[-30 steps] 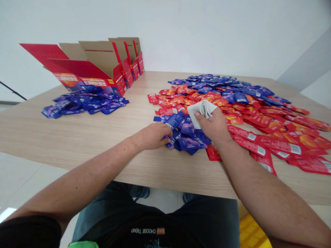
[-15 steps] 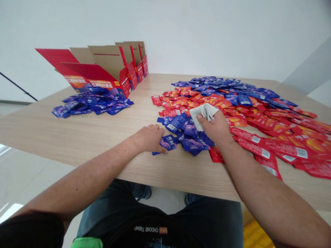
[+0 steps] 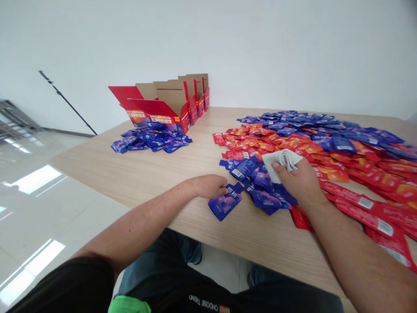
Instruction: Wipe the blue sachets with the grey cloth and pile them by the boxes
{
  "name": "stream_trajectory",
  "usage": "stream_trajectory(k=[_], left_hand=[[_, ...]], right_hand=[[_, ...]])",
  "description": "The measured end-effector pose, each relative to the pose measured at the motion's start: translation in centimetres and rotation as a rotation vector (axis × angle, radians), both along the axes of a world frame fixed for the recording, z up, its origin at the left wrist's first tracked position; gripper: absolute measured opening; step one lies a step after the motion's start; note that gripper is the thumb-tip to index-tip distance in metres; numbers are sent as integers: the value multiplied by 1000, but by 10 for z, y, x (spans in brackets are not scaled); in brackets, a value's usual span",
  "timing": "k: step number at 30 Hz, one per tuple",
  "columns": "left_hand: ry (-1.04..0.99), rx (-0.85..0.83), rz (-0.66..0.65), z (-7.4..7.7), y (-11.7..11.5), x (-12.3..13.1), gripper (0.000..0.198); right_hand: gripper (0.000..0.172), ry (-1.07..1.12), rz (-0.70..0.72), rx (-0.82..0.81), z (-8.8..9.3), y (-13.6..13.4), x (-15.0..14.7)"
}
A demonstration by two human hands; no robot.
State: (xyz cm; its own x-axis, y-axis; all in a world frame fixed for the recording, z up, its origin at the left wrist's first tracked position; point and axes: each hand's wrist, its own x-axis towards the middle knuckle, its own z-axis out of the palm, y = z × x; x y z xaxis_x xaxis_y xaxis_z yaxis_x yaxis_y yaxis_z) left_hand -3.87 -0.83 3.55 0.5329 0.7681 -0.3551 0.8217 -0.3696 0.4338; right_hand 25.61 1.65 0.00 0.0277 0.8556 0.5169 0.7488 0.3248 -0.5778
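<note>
My left hand rests on the wooden table, its fingertips pinching the top of a blue spouted pouch that lies apart from the small blue heap. My right hand sits on that heap, fingers closed round a folded white cloth. Beyond both hands spreads a wide layer of red pouches with more blue pouches at its far side.
At the far left of the table a second pile of blue pouches lies in front of a row of open red cardboard boxes. The table's near edge runs just below my forearms. Shiny floor shows to the left.
My left hand has dragged one blue pouch out of the heap toward the table's near edge. The camera has swung left. My right hand has kept the cloth in place.
</note>
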Motion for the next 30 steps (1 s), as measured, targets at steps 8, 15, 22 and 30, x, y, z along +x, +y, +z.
stream_trajectory(k=[8,15,22,30], left_hand=[[-396,-244,197,9,5,-21,17],[-855,-162,472,-14,34,19,17],[-984,-242,446,-37,41,33,13],[-1107,-234,356,-48,27,27,13]], right_hand=[[38,74,-60,-19,1,-1,2],[33,185,-88,9,21,-14,-12],[34,13,111,-66,40,-21,-43],[28,-180,246,7,25,-17,-69]])
